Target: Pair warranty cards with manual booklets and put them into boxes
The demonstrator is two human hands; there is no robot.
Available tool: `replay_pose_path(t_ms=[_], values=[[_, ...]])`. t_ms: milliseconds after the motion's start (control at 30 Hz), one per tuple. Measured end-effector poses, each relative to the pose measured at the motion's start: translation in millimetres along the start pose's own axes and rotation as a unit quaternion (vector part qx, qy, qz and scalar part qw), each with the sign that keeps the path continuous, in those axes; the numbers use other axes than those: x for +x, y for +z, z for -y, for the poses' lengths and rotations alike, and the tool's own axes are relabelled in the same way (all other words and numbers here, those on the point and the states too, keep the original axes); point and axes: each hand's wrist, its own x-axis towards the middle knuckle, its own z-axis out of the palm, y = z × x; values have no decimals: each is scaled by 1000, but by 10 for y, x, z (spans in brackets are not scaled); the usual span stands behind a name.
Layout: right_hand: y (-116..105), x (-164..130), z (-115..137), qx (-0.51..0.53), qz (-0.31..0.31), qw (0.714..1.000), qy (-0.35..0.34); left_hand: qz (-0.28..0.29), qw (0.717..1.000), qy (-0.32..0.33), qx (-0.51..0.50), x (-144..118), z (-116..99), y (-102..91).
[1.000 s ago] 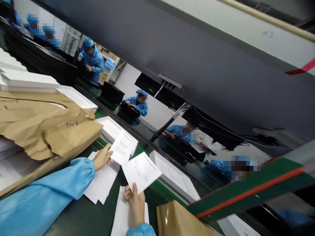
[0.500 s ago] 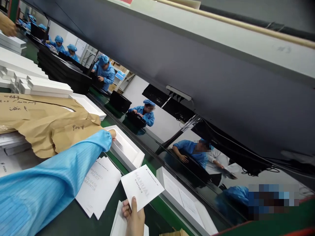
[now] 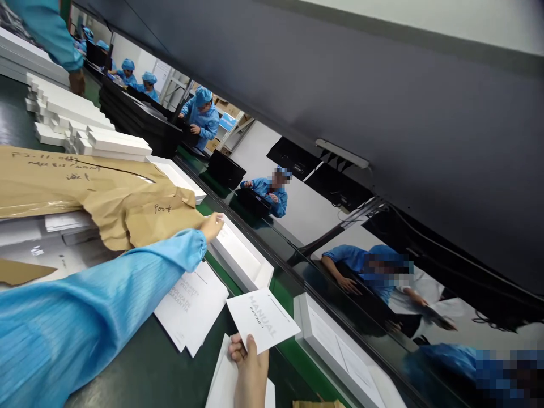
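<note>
My left hand, in a blue sleeve, reaches across to the near-left end of an open white box. Its fingers are closed at that end wall. Low in the middle, my right hand grips a white manual between thumb and fingers, its printed cover facing up. Fanned on the dark green surface beside my left forearm lie several warranty policy leaflets. White booklets lie partly hidden under my right hand.
Torn brown wrapping paper covers white printed sheets at left. Behind it are white cartons. Another white box with papers inside stands at right. A grey panel overhangs. Co-workers sit across the line.
My view has shifted, so most things appear farther right. My left hand's fingers now show more at the box end. A co-worker's sleeved arm has come into view at the upper left.
</note>
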Motion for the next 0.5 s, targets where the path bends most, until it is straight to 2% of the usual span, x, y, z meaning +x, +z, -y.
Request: replay_pose_path(t_ms=[133, 267, 367, 500], values=[[11, -21, 19, -11, 7, 1000, 0, 63, 982, 30, 177, -607, 241, -83], [22, -56, 29, -9, 1, 1000, 1, 27, 949, 66, 307, -1054, 479, -136], [11, -95, 59, -32, -9, 999, -16, 14, 929, 86, 361, -1108, 551, -161], [-22, -117, 219, -93, -27, 993, -66, 6, 914, 91, 396, -1025, 556, -177]])
